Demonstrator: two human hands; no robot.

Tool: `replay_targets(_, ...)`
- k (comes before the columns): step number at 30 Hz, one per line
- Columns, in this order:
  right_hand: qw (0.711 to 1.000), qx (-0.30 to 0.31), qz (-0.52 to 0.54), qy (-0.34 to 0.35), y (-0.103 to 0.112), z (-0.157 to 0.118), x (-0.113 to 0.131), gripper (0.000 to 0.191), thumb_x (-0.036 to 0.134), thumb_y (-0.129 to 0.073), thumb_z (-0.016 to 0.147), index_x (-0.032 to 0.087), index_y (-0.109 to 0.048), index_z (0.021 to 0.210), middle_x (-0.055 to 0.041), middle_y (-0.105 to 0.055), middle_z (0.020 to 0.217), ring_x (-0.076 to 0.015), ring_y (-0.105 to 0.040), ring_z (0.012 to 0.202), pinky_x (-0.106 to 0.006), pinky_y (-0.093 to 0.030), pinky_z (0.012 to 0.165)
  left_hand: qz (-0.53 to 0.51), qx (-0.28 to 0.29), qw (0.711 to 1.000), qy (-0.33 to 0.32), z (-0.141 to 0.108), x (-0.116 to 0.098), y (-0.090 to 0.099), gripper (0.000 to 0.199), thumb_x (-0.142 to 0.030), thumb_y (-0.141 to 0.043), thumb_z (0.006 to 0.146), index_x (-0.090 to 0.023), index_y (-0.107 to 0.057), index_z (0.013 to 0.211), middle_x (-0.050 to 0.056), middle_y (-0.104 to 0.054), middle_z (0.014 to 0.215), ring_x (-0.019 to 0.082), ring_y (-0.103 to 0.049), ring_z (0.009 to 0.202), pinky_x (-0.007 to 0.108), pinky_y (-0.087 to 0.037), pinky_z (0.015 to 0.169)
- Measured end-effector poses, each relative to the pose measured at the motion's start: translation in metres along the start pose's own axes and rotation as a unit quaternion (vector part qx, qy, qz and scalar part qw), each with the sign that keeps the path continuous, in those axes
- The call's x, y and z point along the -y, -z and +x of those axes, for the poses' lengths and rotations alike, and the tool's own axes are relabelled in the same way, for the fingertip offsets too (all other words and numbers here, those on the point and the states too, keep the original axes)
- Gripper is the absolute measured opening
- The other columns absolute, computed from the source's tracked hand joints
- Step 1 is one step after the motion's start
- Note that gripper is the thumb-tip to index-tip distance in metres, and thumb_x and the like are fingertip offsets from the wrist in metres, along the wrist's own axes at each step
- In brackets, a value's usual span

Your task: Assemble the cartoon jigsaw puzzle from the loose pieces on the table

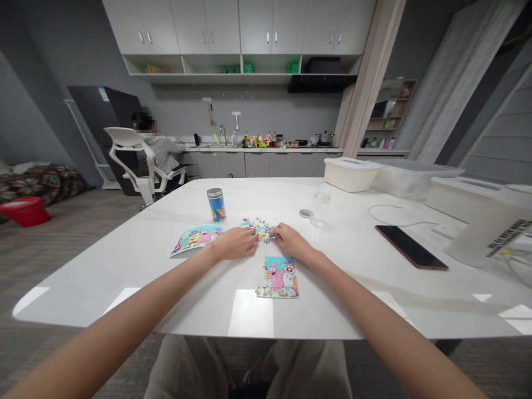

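On the bench [124, 260], my curled left hand [238, 243] and right hand [290, 239] flank loose puzzle pieces [262, 226], whether gripping any I cannot tell, the part-built puzzle [281, 278] lying toward me, nearer my right hand.

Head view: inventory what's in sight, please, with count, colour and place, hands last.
puzzle pieces: many, multicoloured, table centre
partial puzzle: 1, pink and blue, table front centre
picture sheet: 1, multicoloured, left of pieces
printed jar: 1, blue and silver, behind sheet
clear jar: 1, colourless, right of pieces
loose lid: 1, silver, beside clear jar
phone: 1, black, right
cable: 1, white, right
boxes: at least 3, pale or clear, far right
table: 1, white, foreground
person: 1, grey top, back left
chair: 1, white, under person
bin: 1, red, floor left
fridge: 1, dark, back left
cupboards: several, pale, back wall
left hand: 1, bare, at pieces
right hand: 1, bare, at pieces
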State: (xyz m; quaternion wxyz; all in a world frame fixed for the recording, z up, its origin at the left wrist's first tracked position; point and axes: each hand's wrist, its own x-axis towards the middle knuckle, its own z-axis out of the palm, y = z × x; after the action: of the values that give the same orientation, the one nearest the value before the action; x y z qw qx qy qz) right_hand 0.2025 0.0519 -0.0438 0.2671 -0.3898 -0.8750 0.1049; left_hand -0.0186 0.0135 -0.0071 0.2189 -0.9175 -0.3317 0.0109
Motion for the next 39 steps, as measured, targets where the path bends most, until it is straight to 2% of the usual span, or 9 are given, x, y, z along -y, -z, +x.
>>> replay_targets(6,0.999,-0.001,0.024,0.027,0.001,-0.001,0.001,0.026,0.001,-0.057,0.084,0.017,-0.070,0.098,-0.0060,-0.062,0.099,-0.0168,-0.061,0.092,-0.031,-0.048,0.088,-0.015,0.017,0.999,-0.029,0.014,0.014,0.006,0.017,-0.028,-0.053,0.091,-0.017,-0.063,0.099,0.008,-0.067,0.098,0.019,-0.062,0.082,0.031,-0.047,0.074)
replay_targets(12,0.997,-0.037,0.032,0.054,-0.002,-0.004,-0.006,0.024,0.007,-0.058,0.084,0.019,-0.068,0.102,-0.0069,-0.060,0.102,-0.0191,-0.061,0.097,-0.036,-0.050,0.092,-0.019,-0.007,1.000,-0.013,0.019,0.024,-0.004,0.023,-0.037,-0.051,0.092,-0.018,-0.061,0.101,0.009,-0.065,0.100,0.021,-0.060,0.086,0.035,-0.046,0.080)
replay_targets(15,0.998,-0.045,0.013,0.047,-0.002,-0.005,-0.011,0.027,0.008,-0.057,0.083,0.019,-0.068,0.105,-0.0083,-0.060,0.105,-0.0208,-0.061,0.101,-0.039,-0.050,0.094,-0.021,-0.027,0.999,0.018,0.013,0.021,-0.011,0.029,-0.039,-0.046,0.095,-0.015,-0.060,0.104,0.012,-0.064,0.104,0.023,-0.059,0.090,0.038,-0.046,0.085)
replay_targets(21,0.999,-0.026,-0.029,0.015,-0.002,-0.006,-0.015,0.034,0.018,-0.052,0.089,0.018,-0.065,0.120,-0.0146,-0.060,0.129,-0.0269,-0.057,0.120,-0.049,-0.044,0.106,-0.030,-0.049,0.993,0.101,0.004,0.007,-0.012,0.042,-0.044,-0.043,0.096,-0.009,-0.060,0.111,0.020,-0.062,0.113,0.030,-0.058,0.103,0.042,-0.045,0.087)
replay_targets(23,0.999,-0.005,-0.027,0.017,0.000,-0.007,-0.016,0.035,0.021,-0.050,0.091,0.018,-0.065,0.123,-0.0139,-0.062,0.130,-0.0268,-0.057,0.121,-0.049,-0.044,0.107,-0.047,-0.004,0.980,0.192,0.002,0.003,-0.011,0.053,-0.054,-0.041,0.095,-0.008,-0.062,0.111,0.021,-0.064,0.113,0.032,-0.057,0.108,0.041,-0.044,0.087)
replay_targets(26,0.999,0.005,-0.017,0.034,0.002,-0.008,-0.019,0.034,0.024,-0.050,0.092,0.021,-0.065,0.122,-0.0108,-0.063,0.129,-0.0245,-0.057,0.122,-0.048,-0.044,0.107,-0.046,0.014,0.974,0.222,0.001,-0.001,-0.013,0.066,-0.060,-0.035,0.095,-0.002,-0.065,0.108,0.024,-0.066,0.105,0.033,-0.062,0.098,0.040,-0.046,0.079)
replay_targets(30,0.999,0.009,-0.009,0.041,0.004,-0.009,-0.020,0.032,0.025,-0.048,0.094,0.022,-0.066,0.121,-0.0111,-0.063,0.129,-0.0236,-0.057,0.120,-0.046,-0.045,0.105,-0.054,0.011,0.978,0.199,0.000,0.000,-0.015,0.062,-0.056,-0.036,0.096,-0.002,-0.065,0.111,0.023,-0.066,0.110,0.033,-0.062,0.101,0.042,-0.047,0.084)
replay_targets(35,0.999,0.015,-0.004,0.046,0.007,-0.008,-0.015,0.029,0.028,-0.048,0.096,0.021,-0.066,0.117,-0.0124,-0.062,0.127,-0.0234,-0.058,0.118,-0.045,-0.045,0.104,-0.079,-0.007,0.988,0.136,0.002,0.001,-0.016,0.042,-0.041,-0.039,0.098,-0.008,-0.063,0.109,0.018,-0.066,0.109,0.029,-0.060,0.106,0.041,-0.048,0.087)
replay_targets(39,0.999,0.010,0.008,0.042,0.006,-0.009,-0.011,0.028,0.023,-0.049,0.094,0.020,-0.064,0.119,-0.0116,-0.062,0.128,-0.0231,-0.058,0.119,-0.045,-0.044,0.105,-0.091,-0.019,0.990,0.106,0.005,0.000,-0.016,0.031,-0.030,-0.040,0.098,-0.010,-0.059,0.111,0.016,-0.065,0.109,0.027,-0.061,0.102,0.040,-0.048,0.085)
